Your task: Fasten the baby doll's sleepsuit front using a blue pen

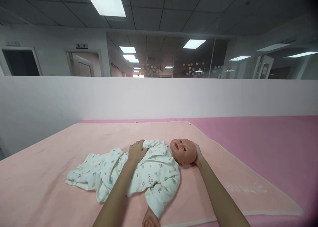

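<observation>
A baby doll [185, 151] lies face up on a peach blanket, its head to the right. It wears white clothes with a small coloured print [159, 174]; the trouser legs stretch out to the left. My left hand [136, 151] lies over the doll's waist, its fingers curved around the far side and the thumb on the cloth. Cupped behind the top of the doll's head is my right hand [198, 155], most of its fingers hidden by the head. One doll hand [151, 217] pokes out of the near sleeve.
The peach blanket [62, 147] covers much of a pink padded surface [278, 147]. White lettering [245, 188] marks its right part. Behind it runs a low white wall [159, 98], with windows and a doorway [85, 65] beyond.
</observation>
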A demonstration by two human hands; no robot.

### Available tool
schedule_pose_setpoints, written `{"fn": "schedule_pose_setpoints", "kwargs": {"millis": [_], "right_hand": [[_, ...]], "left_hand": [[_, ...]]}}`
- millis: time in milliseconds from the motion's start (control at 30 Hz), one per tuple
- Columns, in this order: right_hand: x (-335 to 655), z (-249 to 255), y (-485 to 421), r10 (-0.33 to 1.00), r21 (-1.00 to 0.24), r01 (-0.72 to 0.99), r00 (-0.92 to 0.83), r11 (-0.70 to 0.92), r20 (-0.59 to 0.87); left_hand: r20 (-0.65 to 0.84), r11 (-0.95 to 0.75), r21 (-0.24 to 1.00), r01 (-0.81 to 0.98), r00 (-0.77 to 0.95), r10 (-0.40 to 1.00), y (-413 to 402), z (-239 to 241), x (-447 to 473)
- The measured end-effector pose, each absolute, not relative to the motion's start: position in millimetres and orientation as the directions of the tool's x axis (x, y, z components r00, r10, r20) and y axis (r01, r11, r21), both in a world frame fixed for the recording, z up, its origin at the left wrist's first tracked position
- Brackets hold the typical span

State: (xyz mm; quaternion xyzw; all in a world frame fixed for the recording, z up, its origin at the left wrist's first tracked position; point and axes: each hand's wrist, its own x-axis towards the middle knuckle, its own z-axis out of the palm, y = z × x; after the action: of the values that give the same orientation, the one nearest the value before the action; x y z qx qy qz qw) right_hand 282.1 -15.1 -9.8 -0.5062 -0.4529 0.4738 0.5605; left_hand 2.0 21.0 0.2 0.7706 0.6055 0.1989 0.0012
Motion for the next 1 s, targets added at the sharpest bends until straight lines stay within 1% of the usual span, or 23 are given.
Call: {"fn": "schedule_pose_setpoints", "kwargs": {"millis": [67,100,133,167,233,367,500,567,700,767,833,933,1000], "right_hand": [[289.6,-5.1,-14.0,0.994,-0.96,-0.259,-0.011,-0.108,-0.109],[292.4,-3.7,-13.4,0.985,-0.923,-0.344,-0.078,-0.171,-0.153],[294.2,-3.2,-12.7,0.978,-0.89,-0.408,-0.114,-0.204,-0.172],[295.2,-3.5,-12.0,0.979,-0.872,-0.445,-0.11,-0.205,-0.174],[294.9,-5.5,-10.5,0.982,-0.868,-0.459,-0.082,-0.188,-0.17],[292.2,-9.5,-7.5,0.989,-0.902,-0.406,-0.061,-0.148,-0.135],[291.1,-8.1,-6.8,0.986,-0.899,-0.407,-0.034,-0.161,-0.161],[289.8,-5.8,-8.5,0.99,-0.922,-0.365,-0.004,-0.13,-0.138],[287.2,-2.6,-12.4,0.998,-0.977,-0.204,0.022,-0.055,-0.061],[288.1,-3.8,-11.6,0.998,-0.982,-0.183,0.021,-0.048,-0.053],[291.3,-7.2,-8.2,0.996,-0.959,-0.272,0.012,-0.086,-0.093],[298.6,-14.8,-1.1,0.981,-0.856,-0.481,-0.053,-0.187,-0.184],[302.9,-19.6,2.9,0.975,-0.799,-0.562,-0.087,-0.216,-0.202]], "left_hand": [[0.305,-0.264,0.231,0.936,0.188,0.933,20.6,0.4,2.4],[0.304,-0.263,0.228,0.937,0.189,0.934,20.5,0.4,2.5],[0.302,-0.262,0.225,0.939,0.188,0.934,20.5,0.5,2.6],[0.302,-0.263,0.222,0.939,0.19,0.934,20.5,0.6,2.6],[0.306,-0.265,0.218,0.939,0.192,0.932,20.8,0.4,2.5],[0.33,-0.282,0.225,0.933,0.199,0.923,22.0,-1.4,1.7],[0.343,-0.293,0.247,0.924,0.2,0.918,22.8,-2.9,1.0],[0.341,-0.294,0.255,0.921,0.198,0.919,22.8,-2.7,1.0],[0.349,-0.298,0.266,0.917,0.196,0.916,22.8,-1.7,1.2],[0.348,-0.295,0.264,0.918,0.195,0.917,22.9,-1.7,1.2],[0.34,-0.287,0.259,0.922,0.191,0.921,22.9,-1.9,1.3],[0.337,-0.28,0.259,0.924,0.185,0.923,23.0,-2.6,1.4],[0.343,-0.283,0.264,0.922,0.184,0.921,23.3,-3.0,1.4]]}}
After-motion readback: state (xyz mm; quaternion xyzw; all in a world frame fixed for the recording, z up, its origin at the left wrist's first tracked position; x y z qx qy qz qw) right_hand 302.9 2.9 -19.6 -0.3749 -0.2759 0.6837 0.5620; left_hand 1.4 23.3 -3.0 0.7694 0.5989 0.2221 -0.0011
